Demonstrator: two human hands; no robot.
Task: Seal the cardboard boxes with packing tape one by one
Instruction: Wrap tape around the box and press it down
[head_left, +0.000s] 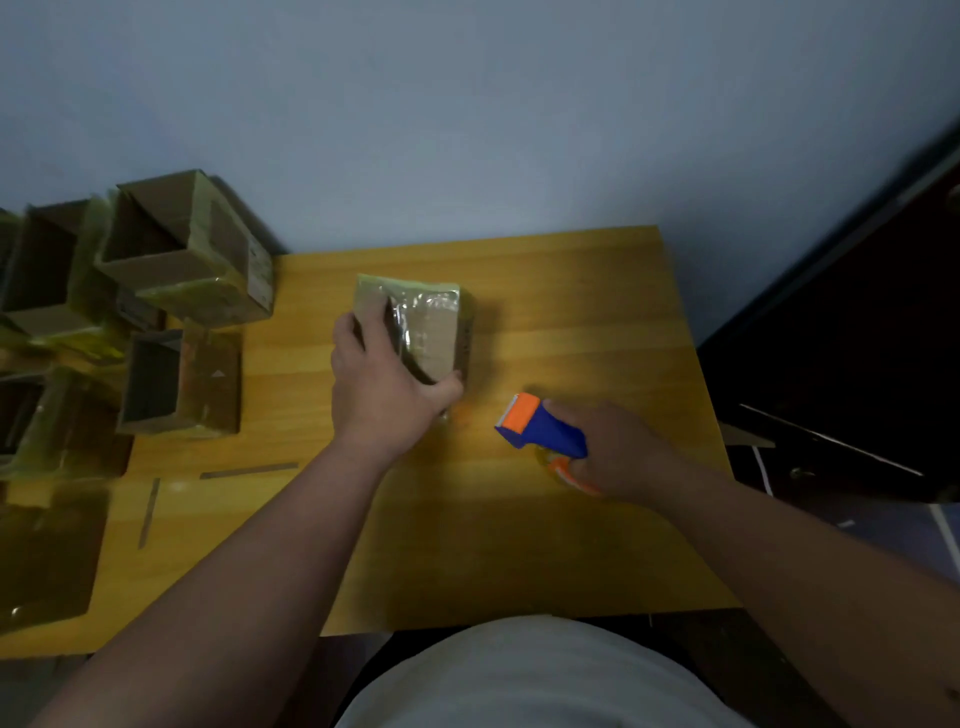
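At centre frame, your left hand clamps a small, likely light but crushable cardboard box by its stiff edges, while your right hand, lower right, grips the tape dispenser.

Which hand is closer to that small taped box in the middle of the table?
Left. The left hand rests on the taped box, its fingers over the top. The right hand is off to the box's right, holding the tape dispenser.
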